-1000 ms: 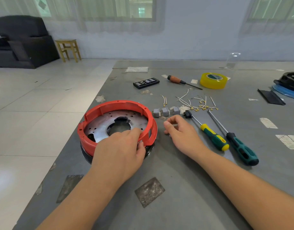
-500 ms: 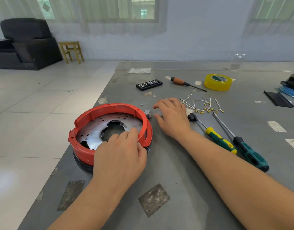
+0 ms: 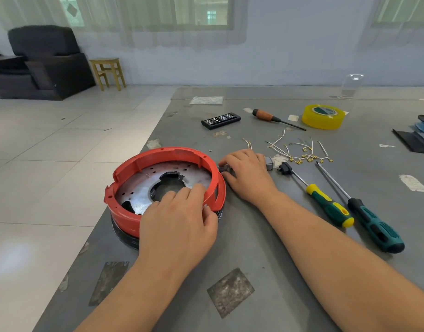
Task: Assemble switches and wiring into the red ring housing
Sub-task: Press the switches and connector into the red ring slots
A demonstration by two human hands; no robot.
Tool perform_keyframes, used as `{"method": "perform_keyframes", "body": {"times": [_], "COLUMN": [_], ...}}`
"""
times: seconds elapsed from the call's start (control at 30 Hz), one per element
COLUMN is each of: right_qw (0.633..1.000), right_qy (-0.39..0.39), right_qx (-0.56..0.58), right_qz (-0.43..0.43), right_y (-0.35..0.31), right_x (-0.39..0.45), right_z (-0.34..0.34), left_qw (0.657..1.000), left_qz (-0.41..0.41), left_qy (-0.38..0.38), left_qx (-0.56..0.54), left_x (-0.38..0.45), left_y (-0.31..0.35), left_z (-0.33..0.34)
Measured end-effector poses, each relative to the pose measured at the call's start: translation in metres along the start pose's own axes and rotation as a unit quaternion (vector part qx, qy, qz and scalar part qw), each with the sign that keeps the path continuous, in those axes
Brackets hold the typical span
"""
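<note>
While our left hand (image 3: 180, 224) grips the near rim of the red ring (image 3: 158, 155), its fingers curl over the wall onto the metal plate (image 3: 139, 190) inside and its thumb presses the outer side. The ring sits at the table's (image 3: 266, 259) left edge, on top of a dark round base (image 3: 124, 238). Just right of those fingers, touching the ring's right wall, our right hand (image 3: 250, 174) rests on the table with its fingers curled around a small dark switch (image 3: 224, 168), pinching it right against the ring. Peeking out past the knuckles is a grey switch (image 3: 269, 163). Beyond our fingertips lie a black bit case (image 3: 221, 120) and an orange-handled screwdriver (image 3: 273, 118). Right of the right hand's fingers we see a scatter of white wires (image 3: 299, 152) with brass terminals, then a yellow-green screwdriver (image 3: 326, 202) with a black piece at its tip, then a teal screwdriver (image 3: 369, 221) beside it. Farther off to the right sits a yellow tape roll (image 3: 323, 117).
</note>
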State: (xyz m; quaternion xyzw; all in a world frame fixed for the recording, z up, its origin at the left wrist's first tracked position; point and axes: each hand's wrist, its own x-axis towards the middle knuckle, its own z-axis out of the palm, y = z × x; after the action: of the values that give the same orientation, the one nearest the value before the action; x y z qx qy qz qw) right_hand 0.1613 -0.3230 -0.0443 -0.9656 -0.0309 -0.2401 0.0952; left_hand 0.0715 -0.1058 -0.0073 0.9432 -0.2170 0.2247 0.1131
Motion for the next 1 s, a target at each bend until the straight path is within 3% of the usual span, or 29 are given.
{"method": "perform_keyframes", "body": {"times": [0.27,0.4,0.47,0.57,0.77,0.83,1.0], "right_qw": [0.997,0.979,0.948,0.855,0.732,0.712,0.715], "right_qy": [0.057,0.086,0.091,0.072,0.046,0.028,-0.014], "right_qx": [0.057,0.184,0.293,0.483,0.643,0.666,0.676], "right_qz": [-0.021,0.015,0.081,0.174,0.219,0.221,0.176], "right_y": [0.001,0.0,-0.005,-0.014,-0.019,-0.019,-0.021], "right_x": [-0.016,-0.031,-0.04,-0.049,-0.065,-0.071,-0.08], "right_z": [-0.009,-0.021,-0.027,-0.037,-0.049,-0.049,-0.051], "left_qw": [1.0,0.999,0.999,0.999,0.999,0.999,0.999], "left_qz": [-0.002,-0.013,-0.015,-0.013,-0.006,-0.002,0.013], "left_qy": [-0.013,-0.035,-0.037,-0.043,-0.042,-0.032,-0.003], "left_qx": [0.016,0.026,0.022,0.016,-0.013,-0.022,-0.042], "left_x": [0.0,0.0,0.0,0.0,0.0,0.0,0.0], "left_y": [0.0,0.001,0.002,0.003,0.004,0.004,0.004], "left_z": [0.0,-0.003,-0.005,-0.005,-0.005,-0.005,-0.005]}}
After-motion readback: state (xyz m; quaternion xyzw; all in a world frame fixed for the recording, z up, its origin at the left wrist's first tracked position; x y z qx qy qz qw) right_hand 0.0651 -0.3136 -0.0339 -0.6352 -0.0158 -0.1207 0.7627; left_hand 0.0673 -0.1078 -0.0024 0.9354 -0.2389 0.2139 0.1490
